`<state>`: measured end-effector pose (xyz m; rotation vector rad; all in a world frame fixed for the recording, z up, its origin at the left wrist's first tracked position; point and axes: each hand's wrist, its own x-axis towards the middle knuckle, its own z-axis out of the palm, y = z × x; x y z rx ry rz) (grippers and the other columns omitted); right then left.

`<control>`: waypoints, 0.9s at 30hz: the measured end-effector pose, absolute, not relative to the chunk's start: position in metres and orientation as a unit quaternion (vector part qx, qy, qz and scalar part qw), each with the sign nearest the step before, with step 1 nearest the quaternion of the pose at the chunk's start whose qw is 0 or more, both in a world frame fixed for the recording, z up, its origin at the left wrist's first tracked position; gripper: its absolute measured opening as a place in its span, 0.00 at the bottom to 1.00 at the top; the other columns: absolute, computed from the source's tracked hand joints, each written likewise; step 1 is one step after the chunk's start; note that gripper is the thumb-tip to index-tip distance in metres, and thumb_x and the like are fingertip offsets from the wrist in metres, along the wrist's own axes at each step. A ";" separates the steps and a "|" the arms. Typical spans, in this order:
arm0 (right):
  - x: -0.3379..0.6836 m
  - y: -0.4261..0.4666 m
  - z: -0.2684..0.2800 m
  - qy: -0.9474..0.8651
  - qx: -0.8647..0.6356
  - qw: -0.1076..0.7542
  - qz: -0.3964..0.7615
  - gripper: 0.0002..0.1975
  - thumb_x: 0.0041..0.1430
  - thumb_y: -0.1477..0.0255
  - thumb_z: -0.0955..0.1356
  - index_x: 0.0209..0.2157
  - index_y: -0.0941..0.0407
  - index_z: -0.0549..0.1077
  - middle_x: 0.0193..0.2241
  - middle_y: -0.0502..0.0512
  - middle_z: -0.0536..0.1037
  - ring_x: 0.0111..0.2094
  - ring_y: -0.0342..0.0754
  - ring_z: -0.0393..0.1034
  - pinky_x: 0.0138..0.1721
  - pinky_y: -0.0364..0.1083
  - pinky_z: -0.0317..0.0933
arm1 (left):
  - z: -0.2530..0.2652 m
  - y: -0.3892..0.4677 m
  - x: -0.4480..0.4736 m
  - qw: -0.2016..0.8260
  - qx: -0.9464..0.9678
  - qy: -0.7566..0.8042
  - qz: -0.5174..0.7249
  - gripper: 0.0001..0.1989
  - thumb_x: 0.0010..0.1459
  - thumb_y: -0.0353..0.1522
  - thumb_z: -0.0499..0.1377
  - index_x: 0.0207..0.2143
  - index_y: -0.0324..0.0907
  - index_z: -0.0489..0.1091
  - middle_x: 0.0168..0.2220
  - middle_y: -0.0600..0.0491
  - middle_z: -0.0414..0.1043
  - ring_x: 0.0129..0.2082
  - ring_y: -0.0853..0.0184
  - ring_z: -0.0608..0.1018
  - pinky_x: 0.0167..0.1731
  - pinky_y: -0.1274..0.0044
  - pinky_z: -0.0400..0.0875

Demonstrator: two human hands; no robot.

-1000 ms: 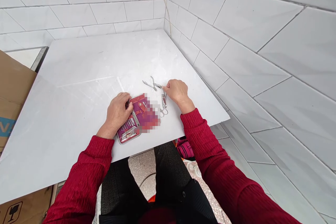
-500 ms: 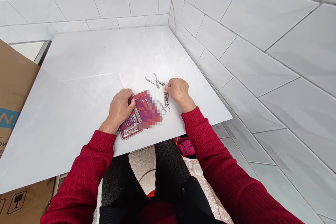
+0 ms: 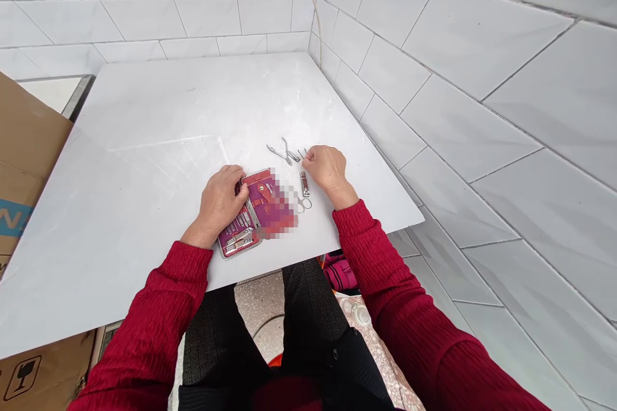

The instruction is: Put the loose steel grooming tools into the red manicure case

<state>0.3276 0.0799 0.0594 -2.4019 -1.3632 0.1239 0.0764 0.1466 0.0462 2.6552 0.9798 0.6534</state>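
My left hand point(image 3: 220, 200) curls over the left side of an open manicure case point(image 3: 266, 200), its thumb lying along the inner edge. Slim tools and a large nail clipper point(image 3: 239, 241) sit in the near-left half of the case; part of the right half is blurred out. Over to the right, my right hand point(image 3: 326, 167) is closed in a pinch at a thin metal tool point(image 3: 304, 153), mostly hidden by the fingers. Just below those fingers lies a nail clipper point(image 3: 304, 184), with scissors point(image 3: 304, 205) nearer me. Cuticle nippers point(image 3: 284, 153) lie spread beyond the case, beside a smaller clipper point(image 3: 294, 156).
The white tabletop point(image 3: 159, 103) meets tiled walls point(image 3: 463, 96) at the back and right. A cable point(image 3: 315, 9) hangs in the corner. A cardboard box point(image 3: 29, 154) stands left of the table. Below the front edge lies a pink bundle point(image 3: 340, 273).
Thin metal tips now show more plainly by my right fingertips, which have shifted very slightly. My left hand and the case stay in place; the view has tilted a little.
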 end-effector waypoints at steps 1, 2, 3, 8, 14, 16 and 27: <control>0.329 0.080 0.060 -0.479 -0.850 0.217 0.046 0.09 0.57 0.77 0.66 0.30 0.55 0.78 0.33 0.55 0.81 0.35 0.51 0.73 0.34 0.46 0.58 | 0.046 0.147 0.076 0.118 0.907 0.335 0.225 0.07 0.63 0.30 0.52 0.39 0.45 0.69 0.50 0.46 0.75 0.51 0.54 0.75 0.49 0.61 0.71; 0.330 0.080 0.060 -0.476 -0.841 0.253 0.055 0.08 0.57 0.77 0.66 0.30 0.55 0.77 0.32 0.54 0.81 0.34 0.49 0.73 0.34 0.46 0.58 | 0.046 0.147 0.076 0.117 0.907 0.336 0.226 0.07 0.63 0.30 0.52 0.39 0.45 0.69 0.49 0.46 0.76 0.50 0.54 0.75 0.49 0.61 0.71; 0.330 0.080 0.059 -0.476 -0.825 0.296 0.072 0.08 0.58 0.76 0.66 0.29 0.55 0.77 0.30 0.53 0.80 0.33 0.48 0.72 0.34 0.45 0.58 | 0.045 0.147 0.076 0.116 0.907 0.336 0.226 0.07 0.63 0.30 0.52 0.39 0.44 0.69 0.49 0.46 0.76 0.50 0.53 0.75 0.48 0.60 0.71; 0.329 0.083 0.051 -0.478 -0.645 0.510 0.308 0.06 0.58 0.70 0.70 0.28 0.56 0.73 0.23 0.48 0.74 0.25 0.42 0.66 0.29 0.42 0.58 | 0.043 0.148 0.075 0.113 0.906 0.338 0.228 0.08 0.63 0.30 0.52 0.40 0.44 0.70 0.50 0.45 0.76 0.50 0.53 0.75 0.49 0.61 0.71; 0.317 0.083 0.048 -0.466 -0.540 0.511 0.479 0.11 0.53 0.67 0.76 0.28 0.57 0.74 0.22 0.48 0.73 0.21 0.38 0.61 0.20 0.39 0.48 | 0.040 0.148 0.074 0.112 0.905 0.336 0.236 0.08 0.63 0.30 0.52 0.42 0.43 0.70 0.49 0.45 0.75 0.49 0.54 0.76 0.48 0.61 0.72; 0.311 0.083 0.048 -0.473 -0.542 0.495 0.488 0.11 0.53 0.67 0.76 0.28 0.57 0.74 0.20 0.48 0.72 0.20 0.38 0.61 0.19 0.39 0.48 | 0.039 0.148 0.075 0.109 0.906 0.332 0.240 0.08 0.63 0.30 0.52 0.41 0.43 0.70 0.48 0.46 0.76 0.48 0.54 0.76 0.48 0.62 0.72; 0.301 0.085 0.041 -0.510 -0.555 0.439 0.488 0.09 0.56 0.70 0.75 0.27 0.58 0.74 0.17 0.46 0.70 0.17 0.36 0.57 0.16 0.37 0.47 | 0.041 0.147 0.077 0.110 0.905 0.335 0.238 0.08 0.62 0.30 0.52 0.40 0.43 0.70 0.48 0.45 0.76 0.49 0.54 0.76 0.49 0.61 0.72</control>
